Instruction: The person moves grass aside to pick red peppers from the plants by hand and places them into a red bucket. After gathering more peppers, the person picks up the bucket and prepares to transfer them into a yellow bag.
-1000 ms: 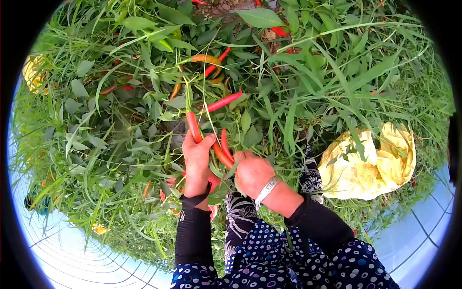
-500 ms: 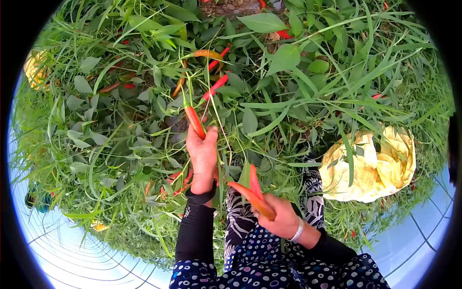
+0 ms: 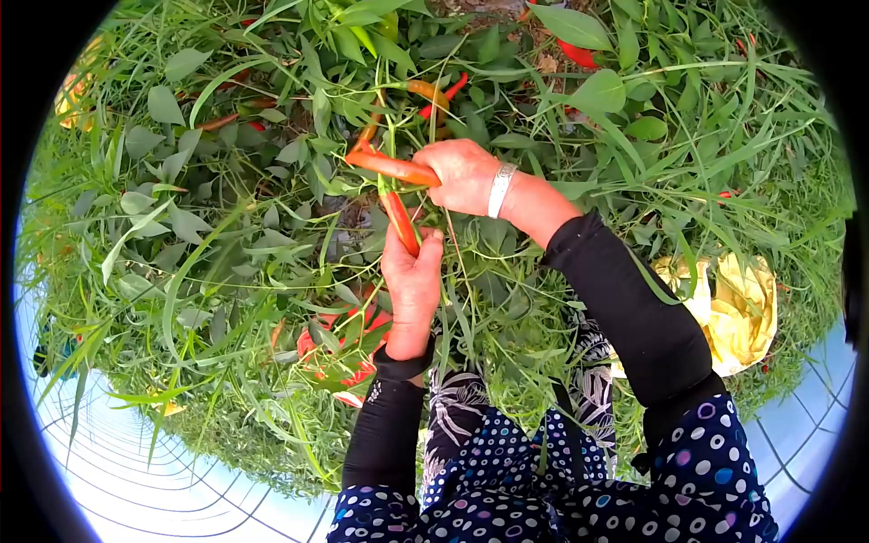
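Observation:
My left hand [image 3: 412,282] is closed around a red-orange chili pepper [image 3: 399,220], whose green stem end points up toward the plant. Just above it, my right hand [image 3: 463,176] is closed on picked chili peppers [image 3: 391,166]; one lies across the stem of the pepper in my left hand. The fingertips of my right hand are partly hidden. Beyond the hands, an orange-brown chili pepper [image 3: 426,89] and a red chili pepper [image 3: 456,88] hang on the plant.
A yellow bag [image 3: 744,312] lies in the grass at right, partly behind my right sleeve. Red peppers [image 3: 348,339] show through leaves left of my left wrist. Another red pepper [image 3: 577,54] hangs at the upper right. Long grass blades and pepper leaves surround both hands.
My right hand has moved up and left with its peppers, from near my lap to just above my left hand. My left hand has shifted slightly right, still on its pepper.

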Demonstrator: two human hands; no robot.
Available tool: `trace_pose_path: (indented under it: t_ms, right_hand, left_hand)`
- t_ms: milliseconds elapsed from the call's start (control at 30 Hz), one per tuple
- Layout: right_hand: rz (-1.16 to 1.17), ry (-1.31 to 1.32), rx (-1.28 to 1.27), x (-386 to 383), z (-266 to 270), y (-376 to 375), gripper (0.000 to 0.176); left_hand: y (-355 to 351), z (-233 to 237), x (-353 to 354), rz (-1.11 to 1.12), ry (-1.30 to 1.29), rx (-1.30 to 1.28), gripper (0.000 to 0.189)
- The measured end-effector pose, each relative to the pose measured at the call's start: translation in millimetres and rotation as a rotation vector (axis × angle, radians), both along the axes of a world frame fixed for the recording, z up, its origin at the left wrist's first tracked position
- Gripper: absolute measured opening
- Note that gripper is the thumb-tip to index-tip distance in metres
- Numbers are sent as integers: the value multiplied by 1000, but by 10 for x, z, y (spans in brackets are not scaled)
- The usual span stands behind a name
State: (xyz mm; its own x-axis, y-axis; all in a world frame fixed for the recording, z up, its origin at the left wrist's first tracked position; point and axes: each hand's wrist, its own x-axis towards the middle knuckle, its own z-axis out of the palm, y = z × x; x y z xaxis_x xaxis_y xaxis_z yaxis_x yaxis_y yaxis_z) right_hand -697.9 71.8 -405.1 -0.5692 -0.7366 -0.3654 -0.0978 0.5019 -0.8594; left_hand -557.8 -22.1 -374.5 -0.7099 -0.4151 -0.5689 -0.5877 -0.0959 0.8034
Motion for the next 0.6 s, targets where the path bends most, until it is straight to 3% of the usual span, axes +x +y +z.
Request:
trace_pose_path:
  t_ms: [100, 233, 300, 367, 433, 500, 533, 600]
  right_hand:
    - [-66, 0, -137, 146, 107, 99, 22]
    - [-834, -692, -619, 305, 144, 393, 39]
    - [-917, -598, -458, 335, -64, 456, 41]
    - [-649, -490, -247, 399, -333, 395, 41]
    - [-341, -274, -151, 380, -265, 254, 38]
    - [-222, -220, -43, 343, -121, 184, 28]
    - [-229, -45, -28, 347, -87, 147, 15]
    - [-260, -5, 68, 372, 82, 170, 12]
  left_hand:
    - [-2, -35, 35, 39, 29, 63, 40]
    - [42, -16, 13, 84, 29, 88, 40]
    - [71, -8, 6, 105, 35, 127, 41]
    - [80, -14, -9, 98, 53, 118, 41]
    - [79, -20, 9, 97, 47, 114, 41]
    - [94, -59, 38, 140, 78, 142, 41]
    - [98, -40, 40, 129, 73, 128, 41]
    - [77, -24, 37, 94, 67, 131, 41]
